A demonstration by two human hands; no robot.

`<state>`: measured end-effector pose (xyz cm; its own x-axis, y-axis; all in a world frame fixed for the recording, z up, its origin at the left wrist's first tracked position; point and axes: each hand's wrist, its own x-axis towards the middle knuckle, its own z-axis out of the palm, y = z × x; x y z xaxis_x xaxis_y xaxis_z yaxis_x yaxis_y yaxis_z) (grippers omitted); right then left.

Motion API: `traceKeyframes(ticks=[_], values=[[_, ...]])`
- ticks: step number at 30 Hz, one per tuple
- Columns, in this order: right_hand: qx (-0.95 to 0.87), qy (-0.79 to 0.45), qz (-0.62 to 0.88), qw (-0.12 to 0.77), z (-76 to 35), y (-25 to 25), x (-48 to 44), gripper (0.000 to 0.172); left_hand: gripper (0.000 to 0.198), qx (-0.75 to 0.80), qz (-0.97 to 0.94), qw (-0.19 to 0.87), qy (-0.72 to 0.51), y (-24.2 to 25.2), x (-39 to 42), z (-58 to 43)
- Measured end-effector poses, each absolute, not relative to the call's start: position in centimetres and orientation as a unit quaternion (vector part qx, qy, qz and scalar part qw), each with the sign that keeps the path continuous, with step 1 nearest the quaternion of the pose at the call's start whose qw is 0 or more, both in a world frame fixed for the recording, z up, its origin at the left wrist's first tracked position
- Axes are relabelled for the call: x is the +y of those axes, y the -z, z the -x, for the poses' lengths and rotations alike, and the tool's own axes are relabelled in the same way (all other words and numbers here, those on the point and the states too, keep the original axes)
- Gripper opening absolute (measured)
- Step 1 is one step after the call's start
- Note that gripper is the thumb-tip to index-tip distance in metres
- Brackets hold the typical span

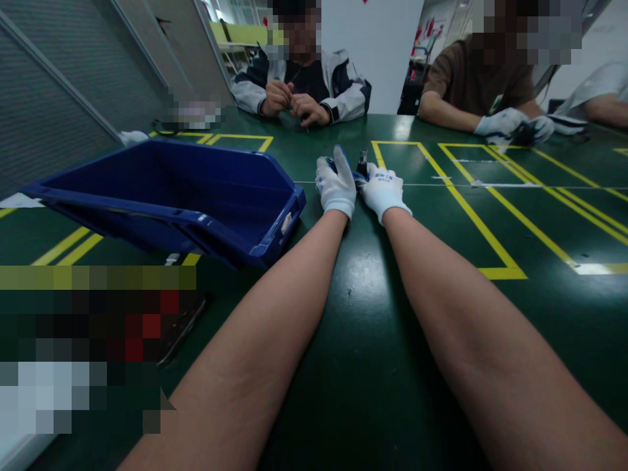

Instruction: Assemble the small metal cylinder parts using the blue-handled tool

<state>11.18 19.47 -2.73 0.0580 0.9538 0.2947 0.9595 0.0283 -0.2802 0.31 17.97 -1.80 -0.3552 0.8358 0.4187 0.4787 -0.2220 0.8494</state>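
Note:
Both my hands wear white knit gloves with blue-coated palms and are held out over the green table [343, 340]. My right hand [384, 186] is closed round a small black cylindrical part [363, 162], which stands upright with a shiny tip. The lower end of the part is hidden by the fingers. Close beside it, my left hand [336, 183] has its thumb raised away from the half-curled fingers, and I see nothing held in it. A large blue plastic bin [235, 245] lies to the left of my left hand.
Across the table one person [304, 85] handles something too small to make out. Another person [471, 91], in gloves, holds a dark object. Yellow tape lines [466, 209] mark the tabletop. A grey partition [59, 85] borders the left side. Blurred items lie at lower left.

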Motion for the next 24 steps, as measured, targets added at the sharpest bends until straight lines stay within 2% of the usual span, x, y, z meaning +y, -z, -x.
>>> traceKeyframes(ticks=[3, 7, 13, 18, 24], values=[[-0.627, 0.050, 0.745, 0.220, -10.6, 3.0, 18.8, 0.060, 0.053, 0.620, -0.573, 0.146, -0.516, 1.7, 17.3, 0.0], [-0.604, 0.080, 0.750, 0.257, -10.9, 3.3, 16.9, 0.061, 0.059, 0.613, -0.660, 0.123, -0.416, 1.5, 15.8, 0.3], [-0.617, 0.063, 0.756, 0.208, -12.5, 2.2, 11.3, 0.057, 0.063, 0.622, -0.733, 0.082, -0.264, 0.2, 10.7, 0.5], [-0.707, 0.056, 0.687, 0.159, -13.7, 0.8, 3.4, 0.055, 0.053, 0.585, -0.793, 0.071, -0.156, -1.2, 3.2, 2.6], [-0.797, 0.038, 0.581, 0.162, -15.7, 0.8, -4.8, 0.057, 0.040, 0.487, -0.859, -0.008, -0.158, -1.5, -2.1, 5.2]])
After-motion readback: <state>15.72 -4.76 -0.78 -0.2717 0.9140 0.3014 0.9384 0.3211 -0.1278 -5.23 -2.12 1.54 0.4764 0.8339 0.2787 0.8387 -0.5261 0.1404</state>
